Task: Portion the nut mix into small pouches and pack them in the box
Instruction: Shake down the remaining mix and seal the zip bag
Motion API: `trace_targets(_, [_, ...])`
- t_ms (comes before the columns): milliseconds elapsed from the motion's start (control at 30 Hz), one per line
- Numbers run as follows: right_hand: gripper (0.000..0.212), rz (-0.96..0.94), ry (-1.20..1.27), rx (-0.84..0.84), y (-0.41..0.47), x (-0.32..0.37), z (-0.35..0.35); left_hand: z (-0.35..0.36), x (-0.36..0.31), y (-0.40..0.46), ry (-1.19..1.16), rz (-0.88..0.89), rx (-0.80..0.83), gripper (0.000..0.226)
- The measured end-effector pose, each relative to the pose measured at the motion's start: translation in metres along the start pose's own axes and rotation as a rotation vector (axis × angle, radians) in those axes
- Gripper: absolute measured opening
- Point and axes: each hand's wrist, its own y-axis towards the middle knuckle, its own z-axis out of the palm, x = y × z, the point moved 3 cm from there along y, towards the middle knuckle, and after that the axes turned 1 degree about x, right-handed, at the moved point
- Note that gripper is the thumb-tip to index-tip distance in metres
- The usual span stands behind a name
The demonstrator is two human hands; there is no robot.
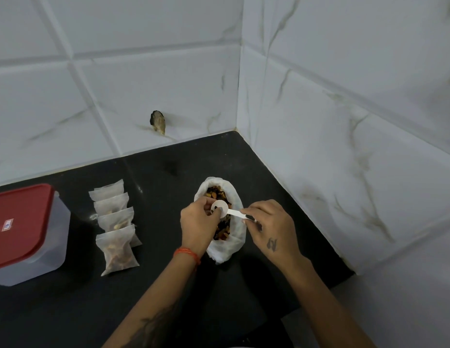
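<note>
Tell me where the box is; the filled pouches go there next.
In the head view, the red-lidded box sits at the counter's far left, lid on, just left of the row of pouches.

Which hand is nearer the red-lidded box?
Left. The left hand is at the nut bag, nearer the red-lidded box; the right hand is beyond the bag.

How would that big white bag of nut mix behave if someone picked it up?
The big bag looks thin and crumpled, so it would probably sag. Its mouth is rolled open over the nut mix, so tilting could spill some. It is fairly full, so likely weighty.
</note>
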Motion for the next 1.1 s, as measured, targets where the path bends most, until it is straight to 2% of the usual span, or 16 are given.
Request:
trace_targets(300, [0.020,-0.014,-0.038,0.010,0.002,-0.003,-0.001,0.010,-0.004,0.005,0.119,0.057,0.055,0.030])
trace_targets(433, [0.019,-0.010,-0.039,0.011,0.003,-0.004,-0.003,0.009,-0.003,0.008,0.048,0.020,0.087,0.025])
trace_targets(633, [0.017,-0.020,-0.050,0.002,0.005,-0.003,-0.003,0.010,0.002,0.011,-0.183,-0.181,0.112,0.019])
trace_targets(767, [0.017,-0.023,-0.043,-0.007,0.005,-0.003,-0.003,0.010,0.000,0.011,-0.214,-0.172,0.117,0.011])
trace_targets(833, [0.018,-0.009,-0.048,-0.005,0.005,-0.005,-0.003,0.010,-0.001,0.010,-0.234,-0.160,0.135,0.015])
trace_targets(967, [0.021,0.090,-0.022,-0.009,0.003,-0.011,-0.003,0.009,-0.002,0.011,-0.235,-0.137,0.113,0.017])
trace_targets(1100, [0.022,0.378,0.161,-0.013,-0.002,-0.027,-0.004,0.010,0.000,0.012,-0.123,-0.069,0.080,0.014])
